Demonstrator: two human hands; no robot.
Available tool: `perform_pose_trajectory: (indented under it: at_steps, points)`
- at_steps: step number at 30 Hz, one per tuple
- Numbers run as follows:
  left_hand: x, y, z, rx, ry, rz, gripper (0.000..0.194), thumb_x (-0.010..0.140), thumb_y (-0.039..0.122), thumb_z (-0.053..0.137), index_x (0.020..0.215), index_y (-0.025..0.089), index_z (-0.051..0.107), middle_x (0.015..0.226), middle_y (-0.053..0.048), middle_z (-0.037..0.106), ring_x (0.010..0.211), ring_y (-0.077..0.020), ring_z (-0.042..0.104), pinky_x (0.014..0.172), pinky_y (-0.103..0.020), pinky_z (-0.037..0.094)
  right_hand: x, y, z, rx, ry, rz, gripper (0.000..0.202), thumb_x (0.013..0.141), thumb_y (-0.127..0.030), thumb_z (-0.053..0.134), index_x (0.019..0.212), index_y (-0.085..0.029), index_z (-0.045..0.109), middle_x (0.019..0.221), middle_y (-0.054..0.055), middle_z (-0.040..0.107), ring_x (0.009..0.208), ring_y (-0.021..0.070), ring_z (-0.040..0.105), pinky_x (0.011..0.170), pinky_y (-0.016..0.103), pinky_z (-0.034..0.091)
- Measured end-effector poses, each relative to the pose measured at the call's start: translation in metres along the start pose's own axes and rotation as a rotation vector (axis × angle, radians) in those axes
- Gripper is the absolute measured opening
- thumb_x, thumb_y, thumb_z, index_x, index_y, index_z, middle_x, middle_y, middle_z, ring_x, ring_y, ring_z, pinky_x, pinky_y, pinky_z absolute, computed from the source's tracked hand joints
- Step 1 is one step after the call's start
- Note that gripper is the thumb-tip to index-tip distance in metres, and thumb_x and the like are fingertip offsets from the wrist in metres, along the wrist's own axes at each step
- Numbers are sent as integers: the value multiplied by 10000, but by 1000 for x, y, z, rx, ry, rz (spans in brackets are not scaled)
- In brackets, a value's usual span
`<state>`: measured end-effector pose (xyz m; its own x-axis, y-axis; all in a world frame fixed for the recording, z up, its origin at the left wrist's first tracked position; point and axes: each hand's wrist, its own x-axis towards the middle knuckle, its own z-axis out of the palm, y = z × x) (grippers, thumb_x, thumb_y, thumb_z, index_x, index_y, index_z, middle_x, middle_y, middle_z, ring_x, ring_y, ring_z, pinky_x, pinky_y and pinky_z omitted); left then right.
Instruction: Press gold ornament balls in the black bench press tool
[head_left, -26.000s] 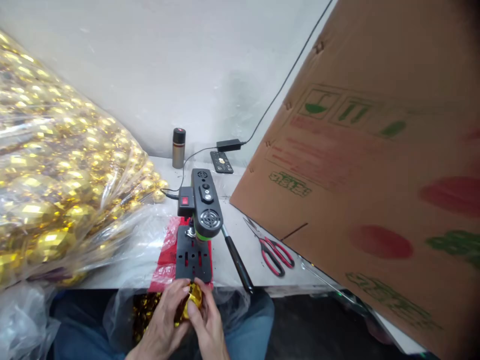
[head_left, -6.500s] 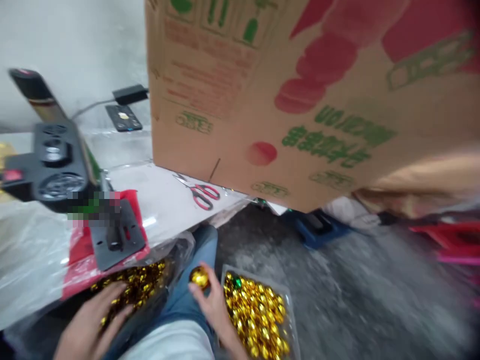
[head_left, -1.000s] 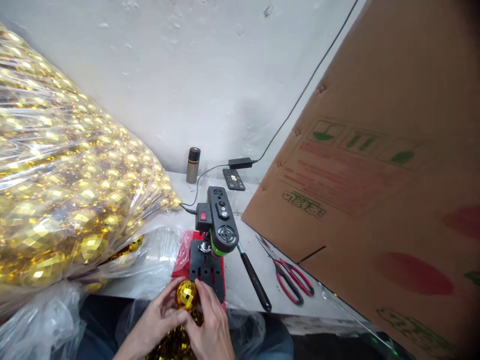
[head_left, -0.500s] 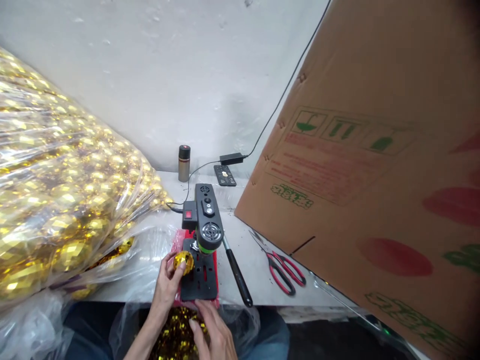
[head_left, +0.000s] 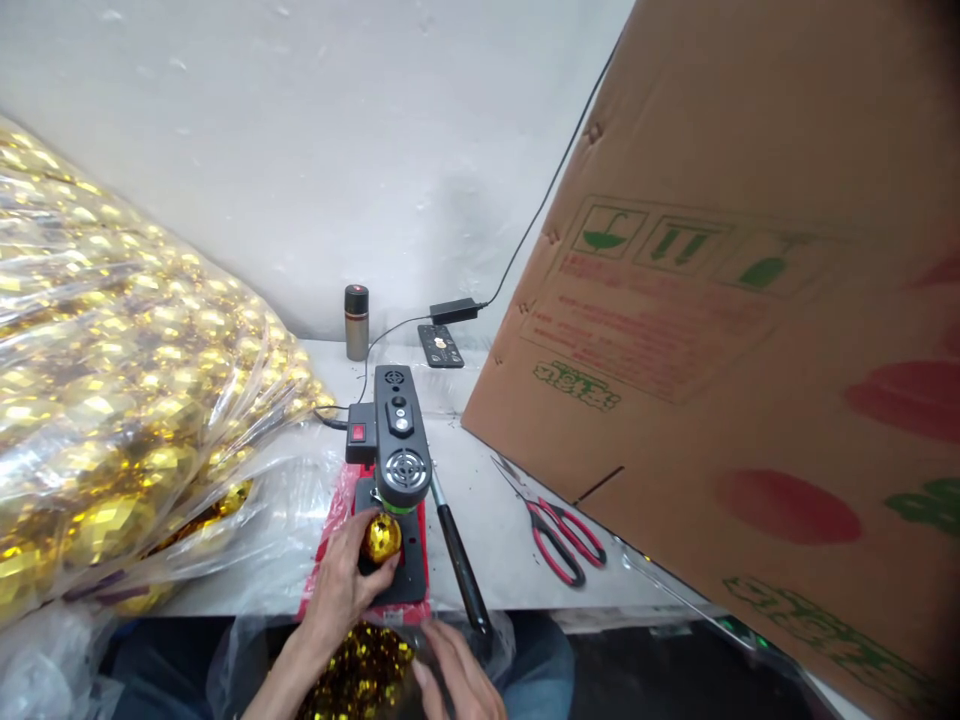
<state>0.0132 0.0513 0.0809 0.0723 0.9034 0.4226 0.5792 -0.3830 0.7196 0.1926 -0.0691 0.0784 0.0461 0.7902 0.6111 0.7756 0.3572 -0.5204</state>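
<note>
My left hand (head_left: pixel 347 571) is closed around a shiny gold faceted ball (head_left: pixel 382 538), fingers on its far left side and thumb at its near right. The ball sits over the black slotted base (head_left: pixel 409 580) of a small black bench press machine (head_left: pixel 402 430), just in front of its head. A long black lever handle (head_left: pixel 460 570) slants down on the machine's right. My right hand (head_left: pixel 463 672) is by the table's front edge with fingers stretched out and nothing visible in it. Below, between the hands, gold glittery pieces (head_left: pixel 364 665) lie in clear plastic on the lap.
A large clear bag of gold balls (head_left: pixel 150 380) fills the left side. Red-handled scissors (head_left: pixel 559 530) lie right of the machine, beside a big tilted cardboard box (head_left: pixel 712 330). Behind are a bottle (head_left: pixel 357 325), a phone (head_left: pixel 441 346) and a power adapter (head_left: pixel 454 311) with cable.
My left hand has moved the gold ball right and slightly down, in front of the machine's head. My right hand has shifted a little right and down. The view has shifted slightly.
</note>
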Motion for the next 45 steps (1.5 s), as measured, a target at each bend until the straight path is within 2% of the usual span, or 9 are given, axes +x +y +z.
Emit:
perform_pose_trajectory:
  at_steps: [5,9,14,20,23,26,30,39,45]
  points:
    - [-6,1,-1,17,-43,94,469,881,252,696,1342,221,616,1250,-127,772,1123,-324,754,942,-478,634,37,1,-35,-29,-26,-50,288,1034,-319,582,1283,-265,718,1105,48,822,939,188,822,837,208,650]
    - [-8,3,1,50,-39,96,524,844,215,722,1354,217,601,1247,-132,765,1106,-326,745,923,-482,624,44,-4,-39,-5,0,-4,297,1051,-327,553,1291,-264,715,1154,62,812,1000,198,813,877,234,648]
    - [7,10,9,65,-61,57,482,748,203,750,1220,195,654,1109,-111,768,1030,-333,729,909,-504,593,61,-8,-41,80,187,146,310,1037,-291,584,1318,-232,701,1202,108,778,898,187,805,775,244,653]
    - [20,16,6,37,-215,-68,436,705,222,759,1132,183,680,1049,-109,742,1002,-336,693,916,-511,557,118,-23,-62,127,269,-158,615,974,-257,693,1556,-226,493,1357,164,673,938,186,758,720,287,655]
    - [20,19,3,24,-254,-116,441,709,259,767,1135,181,681,1081,-125,733,1022,-347,674,920,-513,546,144,-41,-68,127,249,-283,456,1007,-346,658,1425,-170,600,1227,150,725,980,197,749,754,295,648]
    - [20,21,2,17,-272,-132,400,732,274,748,1118,192,680,1057,-116,727,1005,-339,666,915,-500,539,162,-56,-64,185,202,-364,219,1065,-346,546,1018,-177,677,923,68,736,835,151,741,715,252,610]
    - [21,23,4,13,-259,-148,393,712,261,768,1091,202,682,1026,-100,718,984,-335,660,892,-473,543,160,-56,-45,245,246,-335,314,1070,-186,424,771,-214,516,730,-6,593,624,92,595,598,228,495]
    - [16,19,9,4,-243,-127,428,709,206,762,1126,213,665,1047,-86,717,996,-321,650,917,-462,529,135,-58,-13,234,428,-182,351,1072,-163,346,753,-232,475,703,-41,549,572,90,501,771,267,527]
    - [17,20,9,0,-250,-132,408,719,215,754,1116,199,664,1041,-98,720,995,-323,650,920,-479,529,129,-67,-13,276,384,-67,337,1063,-127,351,780,-220,510,742,-40,576,631,92,552,898,320,555]
